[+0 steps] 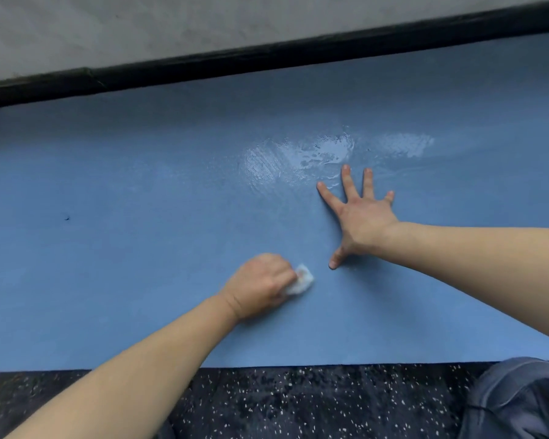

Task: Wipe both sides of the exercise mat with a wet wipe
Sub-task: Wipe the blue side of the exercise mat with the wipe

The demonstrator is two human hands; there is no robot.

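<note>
1. Speckled black rubber flooring (298,403) runs along the bottom of the view, closest to the camera, with a fold of blue-grey clothing (520,400) over it at the lower right.
2. Beyond it, the blue exercise mat (124,248) lies flat and fills the middle of the view from left to right, its near edge straight against the flooring.
3. At the mat's far edge sits a black baseboard strip (267,58), with a grey wall (171,23) above it.
4. On the mat's far right half, a wet sheen (314,150) glistens just beyond the right fingertips.
5. Spread open, the right hand (358,217) presses flat on the mat, palm down, fingers splayed.
6. Closed into a fist, the left hand (260,286) grips the wipe and rests on the mat, near the right thumb.
7. From that fist's right side, the white wet wipe (300,282) pokes out, bunched and touching the mat.
8. Far left, a tiny dark speck (67,218) marks the mat.
</note>
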